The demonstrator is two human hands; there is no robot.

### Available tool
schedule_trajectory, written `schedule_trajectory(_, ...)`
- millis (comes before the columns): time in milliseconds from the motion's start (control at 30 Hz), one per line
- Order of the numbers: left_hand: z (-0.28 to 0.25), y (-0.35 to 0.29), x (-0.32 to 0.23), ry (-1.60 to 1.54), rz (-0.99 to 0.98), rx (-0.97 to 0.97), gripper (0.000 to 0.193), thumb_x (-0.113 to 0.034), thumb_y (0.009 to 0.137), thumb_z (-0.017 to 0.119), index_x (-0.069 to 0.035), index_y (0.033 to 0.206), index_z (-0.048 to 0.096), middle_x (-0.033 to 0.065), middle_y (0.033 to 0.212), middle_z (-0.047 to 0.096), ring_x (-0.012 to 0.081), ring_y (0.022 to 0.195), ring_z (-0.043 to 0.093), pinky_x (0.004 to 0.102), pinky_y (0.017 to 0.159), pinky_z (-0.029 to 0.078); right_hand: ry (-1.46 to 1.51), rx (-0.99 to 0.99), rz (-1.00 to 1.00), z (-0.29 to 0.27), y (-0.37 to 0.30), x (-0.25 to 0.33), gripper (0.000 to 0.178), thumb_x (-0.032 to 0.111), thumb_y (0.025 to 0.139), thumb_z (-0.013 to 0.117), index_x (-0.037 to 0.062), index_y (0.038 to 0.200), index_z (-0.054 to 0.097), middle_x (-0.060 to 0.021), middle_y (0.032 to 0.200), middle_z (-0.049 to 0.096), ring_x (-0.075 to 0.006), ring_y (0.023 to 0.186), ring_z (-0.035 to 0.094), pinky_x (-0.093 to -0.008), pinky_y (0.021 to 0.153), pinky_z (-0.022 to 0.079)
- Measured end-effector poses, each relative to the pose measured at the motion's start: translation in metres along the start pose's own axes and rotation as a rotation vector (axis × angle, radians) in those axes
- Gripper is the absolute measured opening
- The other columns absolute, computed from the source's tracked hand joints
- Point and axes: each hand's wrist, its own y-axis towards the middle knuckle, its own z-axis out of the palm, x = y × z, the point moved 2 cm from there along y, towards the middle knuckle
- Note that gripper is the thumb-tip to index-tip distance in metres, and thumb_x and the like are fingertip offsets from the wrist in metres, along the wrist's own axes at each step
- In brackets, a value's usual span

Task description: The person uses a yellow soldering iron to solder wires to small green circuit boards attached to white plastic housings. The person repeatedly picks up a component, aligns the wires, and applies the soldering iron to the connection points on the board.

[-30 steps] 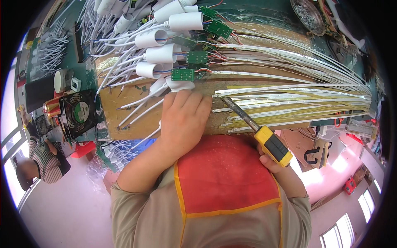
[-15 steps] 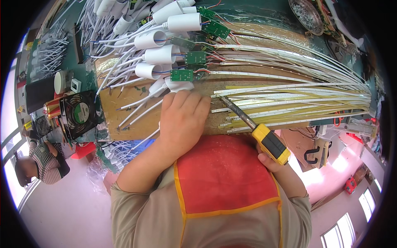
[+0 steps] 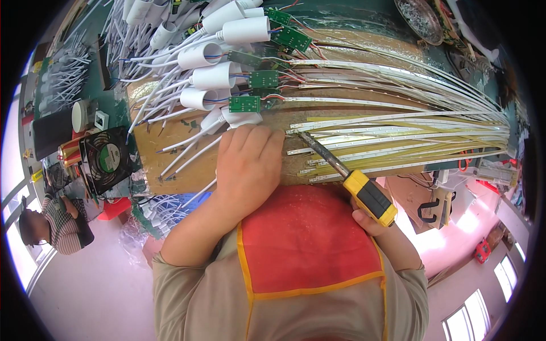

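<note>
The left hand (image 3: 249,162) and right hand (image 3: 368,225) are apart. The right hand, right of lower centre in the frame, is clamped on a yellow-and-black soldering iron (image 3: 371,197); its tip is at the left ends of the light strips (image 3: 392,121), centre right. The left hand, at frame centre, is curled just below a white socket (image 3: 242,117); its grip is hidden, so its hold cannot be determined. Green circuit boards (image 3: 244,104) are positioned above, over the tabletop (image 3: 149,162).

The left grip (image 3: 249,162) curls, its fingertips and anything beneath them hidden; a yellow-and-black soldering iron (image 3: 369,197) covers most of the right grip (image 3: 367,223). The upper edge crops white cylindrical housings (image 3: 138,10); print on the fan (image 3: 108,158) is illegible.
</note>
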Motion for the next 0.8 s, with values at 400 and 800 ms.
schedule_trajectory(400,0.0022,0.0032,-0.0002,0.031,0.044,0.024,0.024,-0.005,0.070,0.063,-0.009,0.094,0.064,0.0032,0.088,0.061,0.0221,0.082,0.057,0.0346,0.070,0.042,0.004,-0.062,-0.028,0.0051,0.0015,0.0002,0.029,0.026,0.078,0.068,0.0012,0.084,0.054,-0.0067,0.071,0.051,-0.0186,0.060,0.048,-0.0310,0.056,0.037)
schedule_trajectory(800,0.0042,0.0027,0.0001,0.035,0.045,0.048,0.024,-0.006,0.070,0.064,-0.009,0.094,0.064,0.0034,0.089,0.060,0.0228,0.083,0.057,0.0352,0.070,0.043,-0.027,-0.064,-0.121,0.0063,0.0089,-0.0004,0.026,0.025,0.081,0.066,0.0013,0.085,0.056,-0.0070,0.070,0.052,-0.0214,0.061,0.051,-0.0328,0.056,0.039)
